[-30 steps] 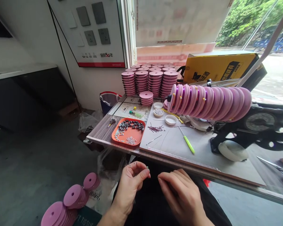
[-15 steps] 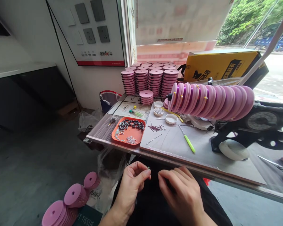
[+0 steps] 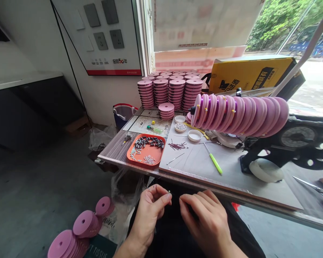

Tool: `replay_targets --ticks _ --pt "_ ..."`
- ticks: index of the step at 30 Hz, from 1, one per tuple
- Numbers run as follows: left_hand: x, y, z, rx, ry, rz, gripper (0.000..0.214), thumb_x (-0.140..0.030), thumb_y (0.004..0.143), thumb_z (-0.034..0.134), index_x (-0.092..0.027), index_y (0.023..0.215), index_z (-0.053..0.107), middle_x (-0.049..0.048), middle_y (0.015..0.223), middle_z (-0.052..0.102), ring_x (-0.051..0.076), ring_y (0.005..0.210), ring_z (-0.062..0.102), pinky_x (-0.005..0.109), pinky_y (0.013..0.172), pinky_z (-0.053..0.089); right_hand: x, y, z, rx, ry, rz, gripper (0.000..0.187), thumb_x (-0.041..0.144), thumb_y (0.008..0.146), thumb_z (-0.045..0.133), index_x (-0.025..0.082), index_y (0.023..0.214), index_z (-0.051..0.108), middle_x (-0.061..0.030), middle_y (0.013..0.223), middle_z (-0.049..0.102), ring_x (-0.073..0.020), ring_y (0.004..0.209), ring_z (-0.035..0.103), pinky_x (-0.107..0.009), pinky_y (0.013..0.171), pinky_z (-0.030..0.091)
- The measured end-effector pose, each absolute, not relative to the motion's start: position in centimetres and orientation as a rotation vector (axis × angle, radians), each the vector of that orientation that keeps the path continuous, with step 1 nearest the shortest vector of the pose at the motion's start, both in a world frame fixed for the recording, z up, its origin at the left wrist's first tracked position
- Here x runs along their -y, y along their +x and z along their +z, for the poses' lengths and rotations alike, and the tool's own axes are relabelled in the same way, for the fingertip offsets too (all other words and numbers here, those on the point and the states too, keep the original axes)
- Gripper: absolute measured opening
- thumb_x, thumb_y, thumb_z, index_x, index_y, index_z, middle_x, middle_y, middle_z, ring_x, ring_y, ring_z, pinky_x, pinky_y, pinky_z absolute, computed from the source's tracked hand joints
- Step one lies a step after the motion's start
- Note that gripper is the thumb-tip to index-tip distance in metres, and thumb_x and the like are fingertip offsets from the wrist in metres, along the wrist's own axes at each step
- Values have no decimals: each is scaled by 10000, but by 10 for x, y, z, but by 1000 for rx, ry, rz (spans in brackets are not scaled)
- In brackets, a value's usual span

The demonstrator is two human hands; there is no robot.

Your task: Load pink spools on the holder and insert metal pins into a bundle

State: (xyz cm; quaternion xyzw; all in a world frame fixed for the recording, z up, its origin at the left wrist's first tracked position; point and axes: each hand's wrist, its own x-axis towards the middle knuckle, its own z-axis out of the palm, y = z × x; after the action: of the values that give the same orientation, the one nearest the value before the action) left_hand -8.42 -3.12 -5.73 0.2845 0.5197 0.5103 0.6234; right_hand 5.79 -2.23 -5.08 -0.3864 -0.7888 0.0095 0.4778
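Note:
Over the dark cloth of my lap, my left hand (image 3: pixel 150 209) pinches a tiny pale-green piece (image 3: pixel 169 192) between thumb and forefinger. It is too small to name. My right hand (image 3: pixel 206 216) is held a short gap to the right, its thumb and forefinger pressed together. Whatever lies in that pinch, if anything, is hidden. Beyond my hands, the table carries an orange tray (image 3: pixel 136 164) of black and silver small parts. A green-handled hook tool (image 3: pixel 215 164) and a small pile of dark red pins (image 3: pixel 177 145) lie on the pale board (image 3: pixel 193 168).
Stacks of pink spools (image 3: pixel 153 94) stand at the back. More pink spools (image 3: pixel 239 116) sit on a rod by a black machine (image 3: pixel 285 139). Small white dishes (image 3: pixel 195 135) rest on the board. Scissors (image 3: pixel 310 185) lie right; other spools (image 3: pixel 83 223) are low on the left.
Both hands keep nearly the same pose, still a short gap apart. The whole view has shifted very slightly.

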Motion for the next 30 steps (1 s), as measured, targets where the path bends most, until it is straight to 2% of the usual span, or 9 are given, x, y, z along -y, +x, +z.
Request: replay_targets --ticks 11,14,17,21,24,27,30 --pt "30 -84 -62 -1230 702 1191 239 -287 631 733 -142 623 543 -54 507 527 8 370 230 165 374 139 23 55 -54 1907 -939 36 158 102 843 506 173 711 557 39 536 540 -82 453 443 -266 539 305" --pt "33 -83 -62 -1313 807 1211 207 -277 641 729 -145 625 570 -44 533 535 34 420 319 166 406 231 23 54 -53 1912 -932 24 153 92 843 503 174 724 555 36 546 548 -84 458 444 -264 539 307" --pt "36 -80 -59 -1421 1003 1231 152 -256 649 717 -150 622 611 -20 572 565 84 525 432 190 502 342 22 53 -53 1928 -939 63 147 100 856 485 175 749 551 30 572 562 -93 478 462 -260 542 320" --pt "36 -76 -51 -1516 1276 1201 84 -231 693 661 -161 647 651 -1 595 598 113 529 446 217 499 349 22 56 -54 1952 -981 113 129 164 900 426 162 861 549 5 659 601 -114 549 520 -251 560 363" --pt "33 -75 -46 -1496 1414 1162 75 -202 702 646 -163 638 645 1 609 601 115 530 451 220 497 346 22 60 -55 1947 -1013 153 131 165 902 421 174 834 532 8 665 595 -117 565 524 -246 578 375" --pt "30 -75 -43 -1408 1314 1178 53 -223 714 640 -170 714 641 -7 644 580 120 581 463 212 535 372 22 61 -57 1932 -1021 156 130 144 890 437 183 798 520 17 641 575 -115 551 506 -243 567 366" --pt "28 -73 -42 -1317 1161 1207 120 -280 711 657 -166 746 639 -9 648 567 128 628 479 213 583 397 22 62 -57 1935 -1010 147 120 135 882 444 187 798 512 20 637 573 -114 537 499 -245 550 358"
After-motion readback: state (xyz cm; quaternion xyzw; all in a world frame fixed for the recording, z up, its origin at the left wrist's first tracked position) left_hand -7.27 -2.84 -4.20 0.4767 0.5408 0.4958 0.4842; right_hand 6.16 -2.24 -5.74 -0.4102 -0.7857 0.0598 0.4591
